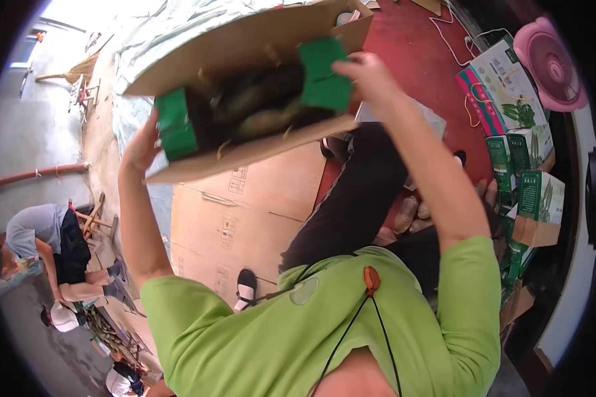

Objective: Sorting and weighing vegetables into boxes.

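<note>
The left grip [142, 145] is closed around the left end of the box [242, 49], fingertips hidden; the right grip [359, 71] pinches its right flap [323, 76]. Below the box lies a cardboard sheet [265, 205]; a torn flap could spill its contents [271, 119].

"Can you read any lettering around you?"

"No words. You have printed handling symbols on the flattened cardboard [281, 192] below, and to your right, print too small to read on the green carton [530, 195] and the white package [503, 76]."
</note>
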Motion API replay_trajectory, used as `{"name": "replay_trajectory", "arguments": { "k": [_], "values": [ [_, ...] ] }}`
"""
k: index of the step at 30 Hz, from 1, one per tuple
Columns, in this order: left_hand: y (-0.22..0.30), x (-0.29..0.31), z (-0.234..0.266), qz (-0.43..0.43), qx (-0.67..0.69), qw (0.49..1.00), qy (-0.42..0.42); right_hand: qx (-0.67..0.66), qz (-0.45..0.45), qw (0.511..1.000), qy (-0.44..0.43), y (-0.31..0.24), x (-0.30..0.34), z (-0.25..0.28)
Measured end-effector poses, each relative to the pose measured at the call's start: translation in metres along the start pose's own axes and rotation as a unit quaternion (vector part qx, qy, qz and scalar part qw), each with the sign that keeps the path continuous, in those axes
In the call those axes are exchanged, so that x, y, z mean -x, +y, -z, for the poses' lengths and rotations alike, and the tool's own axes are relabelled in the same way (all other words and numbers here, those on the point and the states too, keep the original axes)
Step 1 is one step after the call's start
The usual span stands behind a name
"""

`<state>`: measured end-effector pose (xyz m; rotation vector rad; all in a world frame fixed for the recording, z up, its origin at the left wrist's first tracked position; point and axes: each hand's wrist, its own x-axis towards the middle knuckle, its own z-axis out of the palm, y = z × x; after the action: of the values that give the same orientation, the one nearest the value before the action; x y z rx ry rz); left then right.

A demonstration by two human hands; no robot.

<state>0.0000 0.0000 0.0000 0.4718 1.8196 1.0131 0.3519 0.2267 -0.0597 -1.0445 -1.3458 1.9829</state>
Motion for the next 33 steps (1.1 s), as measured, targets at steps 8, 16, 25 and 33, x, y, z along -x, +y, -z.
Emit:
{"name": "replay_trajectory", "arguments": {
  "k": [8,16,25,33],
  "values": [
    [-0.161,0.061,0.144,0.197,-0.061,0.977,0.048,0.097,-0.196,0.976,-0.002,0.085,0.061,-0.13],
    [-0.284,0.101,0.189,0.391,-0.082,0.917,-0.016,0.231,-0.33,0.905,-0.142,0.196,0.131,-0.18],
    [-0.324,0.125,0.155,0.351,-0.01,0.928,0.126,0.455,-0.229,0.741,-0.436,0.192,0.102,-0.172],
    [-0.299,0.098,0.134,0.299,-0.122,0.935,0.148,0.449,0.054,0.856,-0.249,0.073,0.1,-0.118]
  ]
}}
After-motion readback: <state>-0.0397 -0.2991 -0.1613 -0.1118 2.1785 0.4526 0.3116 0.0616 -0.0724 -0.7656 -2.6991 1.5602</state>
